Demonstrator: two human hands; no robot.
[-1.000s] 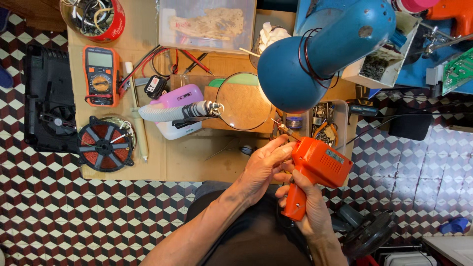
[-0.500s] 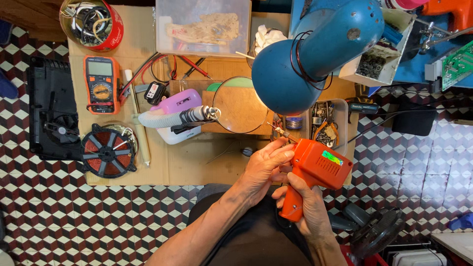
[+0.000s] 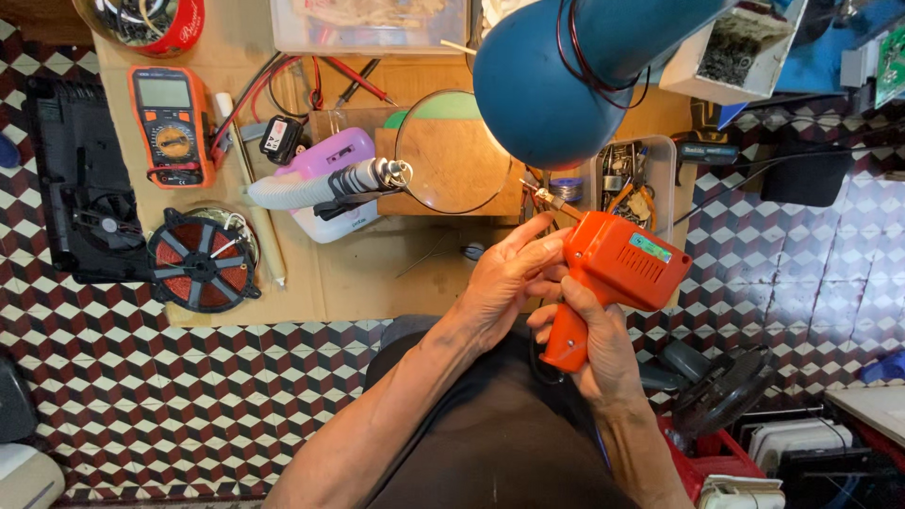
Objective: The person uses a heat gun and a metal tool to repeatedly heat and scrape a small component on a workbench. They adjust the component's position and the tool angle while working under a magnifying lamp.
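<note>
The right hand (image 3: 594,344) is clenched around the grip of an orange soldering gun (image 3: 613,273), holding it above the lap at the near edge of the desk (image 3: 368,273). The left hand (image 3: 504,283) grasps the gun's front end, fingers (image 3: 528,240) just behind its metal tip (image 3: 547,196), below the blue lamp (image 3: 575,75) and right of the magnifying glass (image 3: 451,151).

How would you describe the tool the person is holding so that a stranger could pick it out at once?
Start at the big blue lamp shade over the wooden workbench. Just below it, both hands hold an orange pistol-shaped soldering gun: right hand on the grip, left hand at its front. Nothing else nearby is gun-shaped with a thin metal tip.
</note>
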